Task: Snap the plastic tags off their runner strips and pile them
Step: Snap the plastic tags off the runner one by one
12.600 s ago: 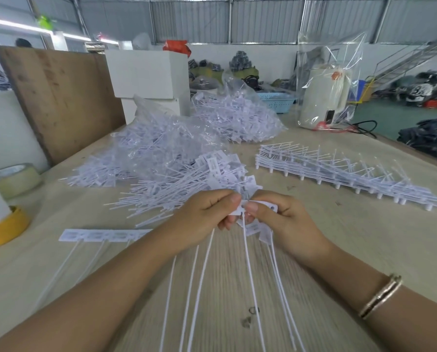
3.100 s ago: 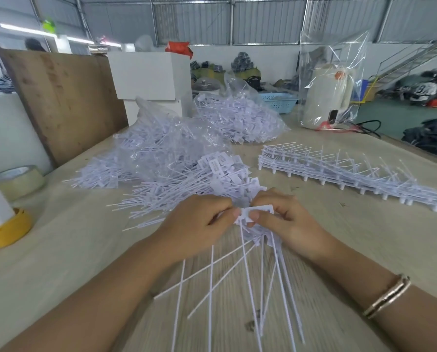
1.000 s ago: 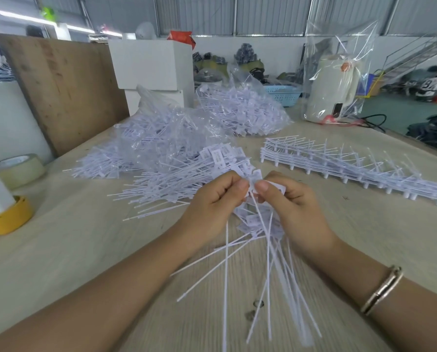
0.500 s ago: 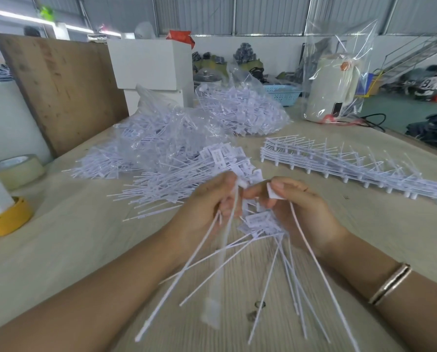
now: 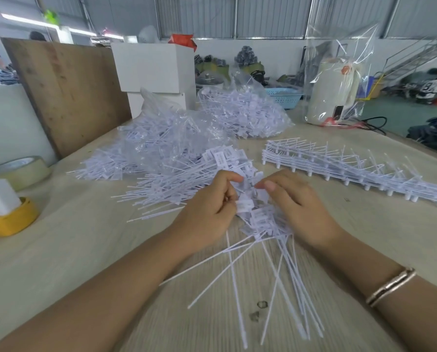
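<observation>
My left hand (image 5: 209,209) has its fingers curled and pinches a white plastic tag (image 5: 245,206) at its head. My right hand (image 5: 298,207) lies over a small pile of snapped tags (image 5: 260,219) with its fingers fairly straight, the thumb touching a tag head. The long thin tails of these tags (image 5: 283,280) fan out toward me across the table. Behind my hands lies a bigger heap of loose tags (image 5: 176,179). A stack of bare runner strips (image 5: 339,171) lies to the right.
Two clear bags full of tags (image 5: 240,115) sit at the back of the wooden table (image 5: 72,250). Tape rolls (image 5: 19,168) and a yellow roll with a foam block (image 5: 9,219) stand left. A wooden board (image 5: 67,92), white boxes (image 5: 156,69) and a bagged appliance (image 5: 334,92) stand behind.
Half a second ago both hands were raised, the right holding a freshly snapped tag and the left a strip. Both hands have dropped onto the small pile and the right hand's tag lies among the others.
</observation>
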